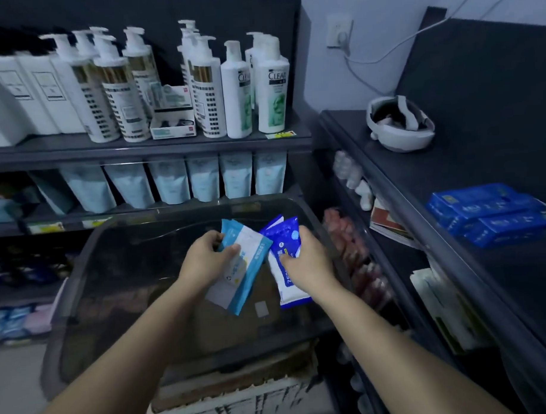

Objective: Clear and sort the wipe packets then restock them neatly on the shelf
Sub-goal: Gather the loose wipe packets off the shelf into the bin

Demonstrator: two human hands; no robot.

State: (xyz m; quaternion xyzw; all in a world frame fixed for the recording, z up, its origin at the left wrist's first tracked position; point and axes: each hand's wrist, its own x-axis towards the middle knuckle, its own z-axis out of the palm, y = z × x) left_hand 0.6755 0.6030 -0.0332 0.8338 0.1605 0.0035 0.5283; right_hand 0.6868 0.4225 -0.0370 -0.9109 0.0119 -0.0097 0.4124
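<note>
My left hand [209,257] grips a light blue and white wipe packet [240,270] held over a dark see-through plastic bin [82,275]. My right hand [307,261] grips dark blue and white wipe packets [283,237], at least two stacked together, right beside the light blue one. Both hands hang above the bin's inside. A stack of dark blue wipe packets [488,213] lies on the dark shelf top [419,170] at the right.
White pump bottles [205,85] stand on the upper shelf ahead, with pale blue refill pouches [202,181] below. A white bowl-like object [399,125] sits on the right shelf top. The bin rests on cardboard boxes [240,384]. Small goods fill the right unit's lower shelves.
</note>
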